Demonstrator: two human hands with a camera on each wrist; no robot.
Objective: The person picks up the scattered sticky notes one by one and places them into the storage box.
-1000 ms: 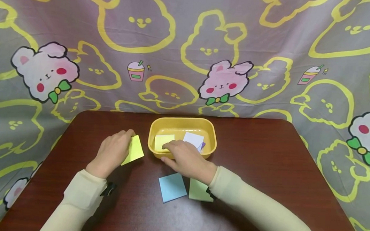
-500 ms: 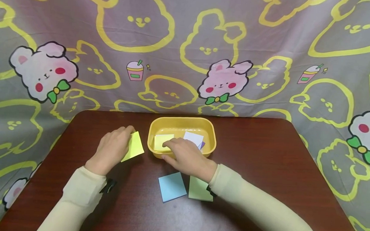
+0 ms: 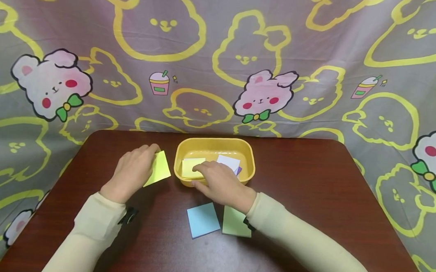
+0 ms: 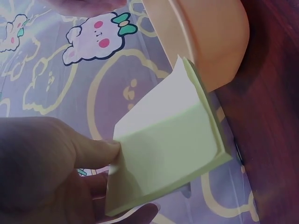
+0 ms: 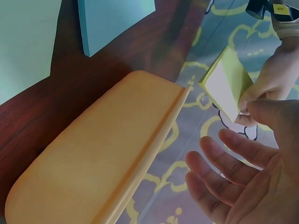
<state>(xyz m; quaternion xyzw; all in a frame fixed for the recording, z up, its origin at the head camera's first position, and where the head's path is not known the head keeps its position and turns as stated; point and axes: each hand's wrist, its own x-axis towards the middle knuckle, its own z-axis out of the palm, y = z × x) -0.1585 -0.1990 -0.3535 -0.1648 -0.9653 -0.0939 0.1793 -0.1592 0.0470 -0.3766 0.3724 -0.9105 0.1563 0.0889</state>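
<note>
My left hand [image 3: 132, 172] pinches a yellow sticky note pad [image 3: 158, 168] by one edge, thumb on one face and fingers behind it. In the left wrist view the pad [image 4: 168, 149] is tilted in the air beside the yellow plastic box [image 4: 217, 32]. My right hand [image 3: 224, 183] hovers over the near rim of the box [image 3: 252, 156] with nothing in it; its fingers are loosely bent in the right wrist view [image 5: 238, 177]. Inside the box lie a pale yellow note pad [image 3: 190, 167], white notes [image 3: 228, 162] and a purple piece [image 3: 239, 170].
On the dark red-brown table [image 3: 304, 177], in front of the box, lie a blue sticky note pad [image 3: 203, 220] and a light green one [image 3: 235, 225], the latter partly under my right wrist. A patterned cloth [image 3: 208, 37] hangs behind the table and at both sides.
My left hand has moved slightly away from me, towards the table's back edge, with the yellow sticky note pad. My right hand stays over the box, nearly still.
</note>
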